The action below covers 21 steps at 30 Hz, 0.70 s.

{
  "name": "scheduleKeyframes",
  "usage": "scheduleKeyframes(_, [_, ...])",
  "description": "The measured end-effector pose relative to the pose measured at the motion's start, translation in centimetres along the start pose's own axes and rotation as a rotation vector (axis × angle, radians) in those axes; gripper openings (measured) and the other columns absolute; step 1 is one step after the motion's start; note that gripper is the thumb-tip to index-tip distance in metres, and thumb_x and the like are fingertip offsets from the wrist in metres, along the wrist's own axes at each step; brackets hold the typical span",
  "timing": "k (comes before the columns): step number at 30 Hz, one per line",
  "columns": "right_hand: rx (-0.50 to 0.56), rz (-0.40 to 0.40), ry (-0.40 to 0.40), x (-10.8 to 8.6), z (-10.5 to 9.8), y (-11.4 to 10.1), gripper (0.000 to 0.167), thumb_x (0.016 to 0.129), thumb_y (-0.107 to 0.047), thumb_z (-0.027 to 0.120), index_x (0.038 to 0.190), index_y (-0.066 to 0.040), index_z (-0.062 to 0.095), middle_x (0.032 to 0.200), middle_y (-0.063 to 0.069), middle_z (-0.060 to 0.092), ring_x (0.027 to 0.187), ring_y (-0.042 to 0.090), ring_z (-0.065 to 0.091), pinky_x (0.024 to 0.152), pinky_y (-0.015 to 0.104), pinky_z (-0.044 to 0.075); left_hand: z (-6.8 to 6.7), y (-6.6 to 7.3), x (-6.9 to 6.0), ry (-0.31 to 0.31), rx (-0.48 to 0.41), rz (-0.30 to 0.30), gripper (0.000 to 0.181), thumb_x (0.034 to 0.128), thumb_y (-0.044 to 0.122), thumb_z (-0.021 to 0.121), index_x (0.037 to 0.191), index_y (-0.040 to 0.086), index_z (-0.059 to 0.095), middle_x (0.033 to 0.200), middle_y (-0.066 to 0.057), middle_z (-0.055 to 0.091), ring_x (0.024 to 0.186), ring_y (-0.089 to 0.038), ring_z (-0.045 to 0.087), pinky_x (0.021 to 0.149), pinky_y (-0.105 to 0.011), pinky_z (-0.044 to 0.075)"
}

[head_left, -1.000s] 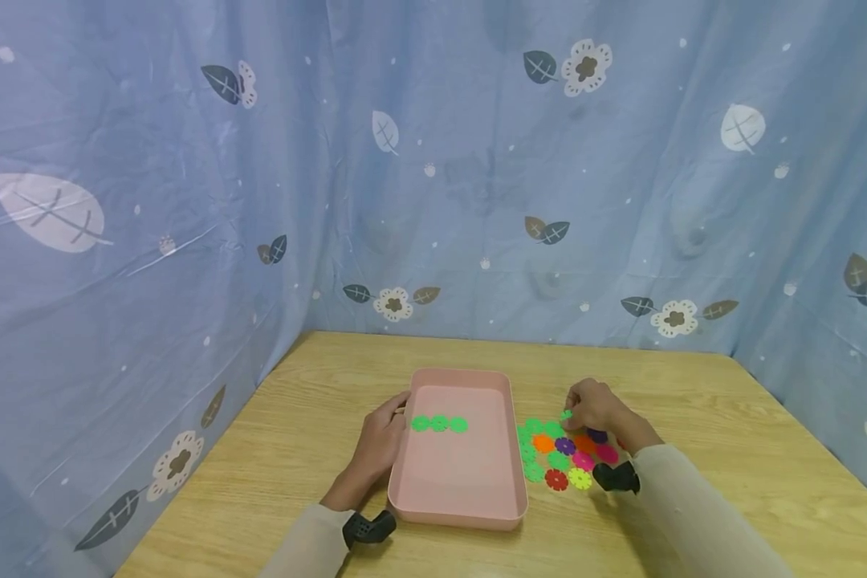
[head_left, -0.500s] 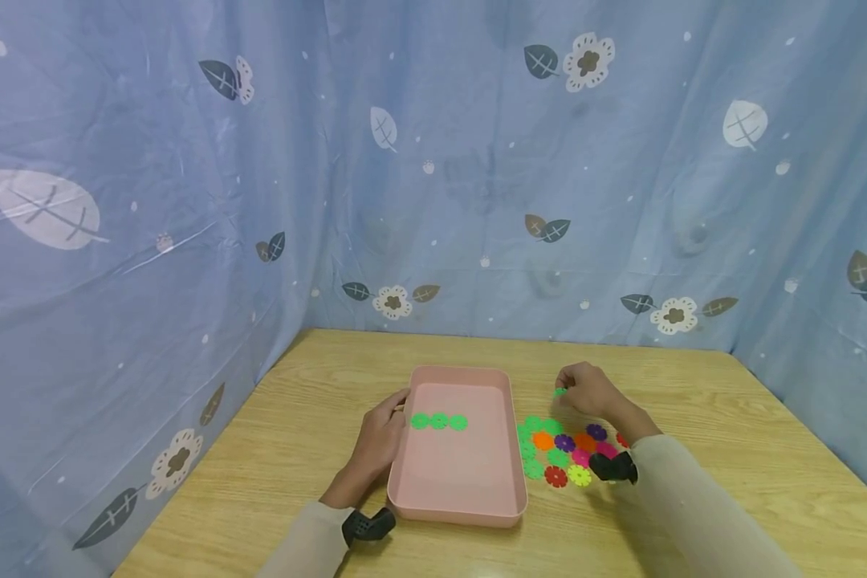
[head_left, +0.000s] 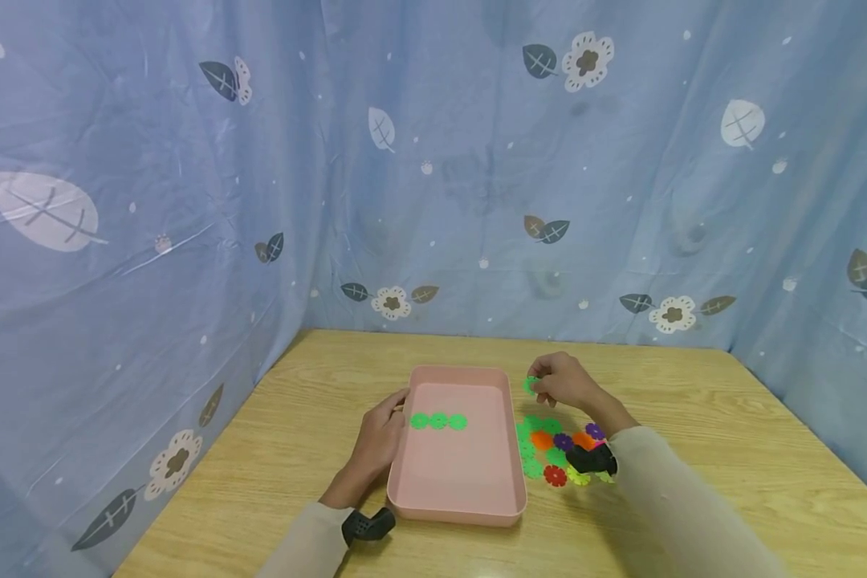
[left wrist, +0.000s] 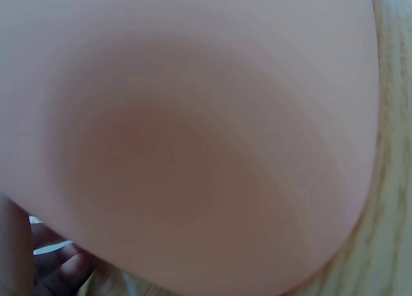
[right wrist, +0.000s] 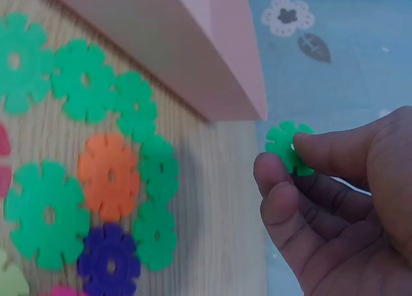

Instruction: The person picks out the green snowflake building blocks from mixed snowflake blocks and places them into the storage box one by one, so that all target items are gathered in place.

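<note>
My right hand (head_left: 563, 380) pinches a green flower-shaped disc (right wrist: 280, 143) between thumb and fingers, raised just right of the tray's far corner. My left hand (head_left: 377, 440) holds the left side of a shallow pink tray (head_left: 455, 518); its fingertips meet the rim, and part of the fingers is hidden. Inside the tray, three green flower discs (head_left: 439, 421) lie in a row touching edge to edge. The tray's outer wall (left wrist: 193, 148) fills most of the left wrist view, with a few fingers (left wrist: 67, 267) at the lower left.
Right of the tray lie several flower discs, among them a red one (head_left: 555, 475), an orange one (right wrist: 108, 177) and a purple one (right wrist: 109, 260). Everything stands on a wooden table (head_left: 318, 385). A blue patterned curtain (head_left: 477, 201) encloses its back and sides.
My right hand has lifted a green disc from the loose discs and carried it left, towards the tray's far right corner. The left hand and tray have stayed in place.
</note>
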State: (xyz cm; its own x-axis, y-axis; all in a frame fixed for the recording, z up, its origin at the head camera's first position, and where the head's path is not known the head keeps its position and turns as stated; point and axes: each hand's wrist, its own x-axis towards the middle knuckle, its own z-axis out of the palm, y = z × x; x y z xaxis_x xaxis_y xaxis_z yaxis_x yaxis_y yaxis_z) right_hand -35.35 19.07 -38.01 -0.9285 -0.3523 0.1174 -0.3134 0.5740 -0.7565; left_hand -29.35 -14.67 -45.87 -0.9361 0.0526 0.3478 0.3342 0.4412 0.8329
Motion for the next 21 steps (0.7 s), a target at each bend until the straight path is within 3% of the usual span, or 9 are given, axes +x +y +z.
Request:
scheduleKeyframes(6, [0.036,0.009,0.020,0.6,0.9,-0.9,0.010,0.097,0.002,0.060,0.102,0.008,0.065,0.089,0.024,0.065,0.071,0.040,0.067,0.061,0.037,0.056,0.0,-0.2,-0.1,-0.006,0.003,-0.007,0.050,0.1017,0.011,0.035,0.149,0.001,0.049,0.141,-0.018,0.059,0.115,-0.030,0.067,0.092,-0.045,0.052])
scheduleKeyframes(15, [0.029,0.009,0.012,2.1,2.7,-3.4,0.009,0.094,0.002,0.062,0.099,0.007,0.069,0.084,0.020,0.068,0.064,0.030,0.069,0.065,0.048,0.058,0.0,-0.2,-0.1,0.008,0.007,0.004,0.048,0.1018,0.011,0.037,0.147,0.001,0.052,0.137,-0.016,0.061,0.114,-0.028,0.066,0.097,-0.049,0.048])
scheduleKeyframes(21, [0.040,0.020,-0.009,2.5,3.9,-4.6,0.009,0.090,0.005,0.065,0.097,0.007,0.070,0.079,0.015,0.067,0.064,0.034,0.068,0.057,0.039,0.058,0.0,-0.1,-0.1,0.012,0.010,0.001,0.048,0.1013,0.011,0.038,0.146,0.001,0.052,0.137,-0.015,0.062,0.115,-0.028,0.064,0.098,-0.049,0.047])
